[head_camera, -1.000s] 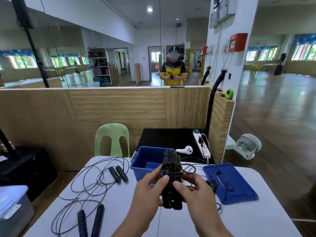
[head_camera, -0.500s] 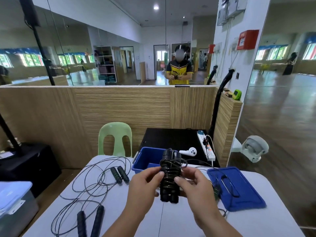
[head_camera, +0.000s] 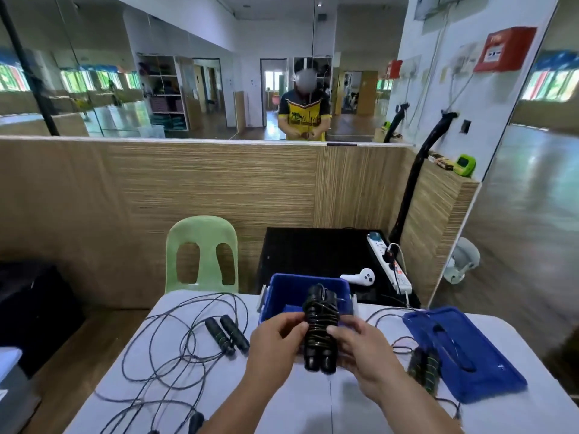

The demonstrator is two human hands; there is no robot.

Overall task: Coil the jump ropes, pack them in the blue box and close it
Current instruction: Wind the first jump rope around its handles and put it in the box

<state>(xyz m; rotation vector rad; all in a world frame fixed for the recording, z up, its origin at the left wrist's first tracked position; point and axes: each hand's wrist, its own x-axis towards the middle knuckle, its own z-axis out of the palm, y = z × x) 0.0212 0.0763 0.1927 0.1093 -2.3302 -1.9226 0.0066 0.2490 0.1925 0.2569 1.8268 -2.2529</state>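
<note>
Coiled jump rope [head_camera: 320, 335] was held at lower centre, gripped by curled fingers of the left hand [head_camera: 275, 343] and right hand [head_camera: 362, 349]. Behind it, the blue box [head_camera: 283, 285] was seen open, its contents mostly hidden. Its lid [head_camera: 488, 368] was laid at lower right.

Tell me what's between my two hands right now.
In the head view, a jump rope bundle, cord wound round its two black handles, is gripped between the left hand and right hand.

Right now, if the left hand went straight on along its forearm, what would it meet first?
Probably the blue box: the left hand, gripping the coiled jump rope, points at its near wall, though it might clear the rim.
</note>
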